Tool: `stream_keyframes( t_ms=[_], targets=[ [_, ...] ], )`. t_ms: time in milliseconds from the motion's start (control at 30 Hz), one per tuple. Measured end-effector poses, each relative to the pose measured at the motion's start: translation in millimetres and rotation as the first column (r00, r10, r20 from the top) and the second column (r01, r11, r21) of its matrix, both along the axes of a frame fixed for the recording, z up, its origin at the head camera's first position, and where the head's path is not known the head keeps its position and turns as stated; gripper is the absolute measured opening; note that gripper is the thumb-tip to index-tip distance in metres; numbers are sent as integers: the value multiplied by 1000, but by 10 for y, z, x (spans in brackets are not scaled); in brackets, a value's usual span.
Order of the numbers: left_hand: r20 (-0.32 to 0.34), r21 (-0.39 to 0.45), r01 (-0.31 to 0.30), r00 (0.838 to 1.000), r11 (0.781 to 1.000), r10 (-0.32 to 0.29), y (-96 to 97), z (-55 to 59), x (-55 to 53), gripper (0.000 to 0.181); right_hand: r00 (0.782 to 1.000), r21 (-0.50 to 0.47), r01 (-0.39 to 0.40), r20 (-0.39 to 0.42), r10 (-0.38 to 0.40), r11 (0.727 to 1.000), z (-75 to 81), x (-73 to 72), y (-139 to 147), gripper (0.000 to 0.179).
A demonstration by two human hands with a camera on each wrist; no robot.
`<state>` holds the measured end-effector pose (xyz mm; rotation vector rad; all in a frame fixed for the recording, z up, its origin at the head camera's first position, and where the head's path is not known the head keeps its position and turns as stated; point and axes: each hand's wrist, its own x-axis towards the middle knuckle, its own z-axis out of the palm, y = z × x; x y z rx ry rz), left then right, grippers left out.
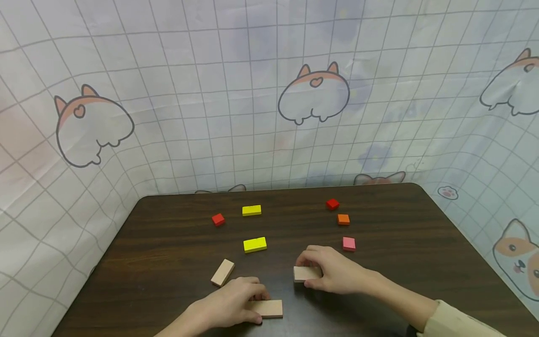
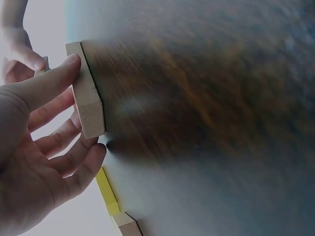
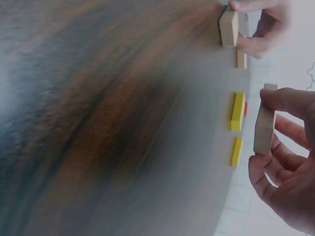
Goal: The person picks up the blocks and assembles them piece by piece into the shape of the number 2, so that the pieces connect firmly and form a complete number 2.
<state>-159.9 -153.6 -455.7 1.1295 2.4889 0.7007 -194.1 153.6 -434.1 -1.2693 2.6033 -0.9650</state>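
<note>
Near the front of the table, my left hand grips a plain wooden block lengthwise between thumb and fingers. In the left wrist view that block lies flat at the tabletop, thumb on one side and fingertips at its end. My right hand pinches another plain wooden block a little farther back and to the right. The right wrist view has this second block lifted above the table, thumb at one end and fingers at the other. A third wooden block lies slanted just beyond my left hand.
Two yellow blocks lie at mid-table, one behind the other. A small red block is left of them. On the right, a red block, an orange block and a pink block form a rough column. A patterned cloth hangs behind the dark table.
</note>
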Motion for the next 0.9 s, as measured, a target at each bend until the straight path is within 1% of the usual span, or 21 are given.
stream_keyframes(
  t_ms=[33, 67, 200, 467, 633, 733, 900],
  targets=[
    [6, -11, -9, 1000, 1000, 9, 9, 26, 11, 30, 1000, 1, 1, 7, -1, 1000, 1, -10, -14, 30],
    [32, -18, -29, 999, 999, 29, 24, 67, 26, 30, 1000, 2, 3, 12, -3, 1000, 4, -18, -26, 31],
    [36, -40, -46, 998, 998, 47, 40, 97, 42, 31, 1000, 8, 5, 22, -5, 1000, 6, -55, -71, 31],
    [31, -46, -48, 998, 998, 49, 46, 98, 45, 31, 1000, 20, -8, 4, 8, 1000, -12, -113, -169, 29],
    [27, -44, -43, 999, 998, 44, 45, 105, 48, 31, 999, 36, -7, 37, 5, 999, -58, -148, -205, 29],
    [28, -44, -43, 999, 998, 44, 44, 105, 48, 31, 998, 71, -5, 67, 0, 997, -119, -170, -217, 29],
    [25, -46, -44, 999, 998, 45, 47, 98, 47, 31, 994, 164, -2, 108, -16, 986, -219, -183, -221, 29]
  ],
)
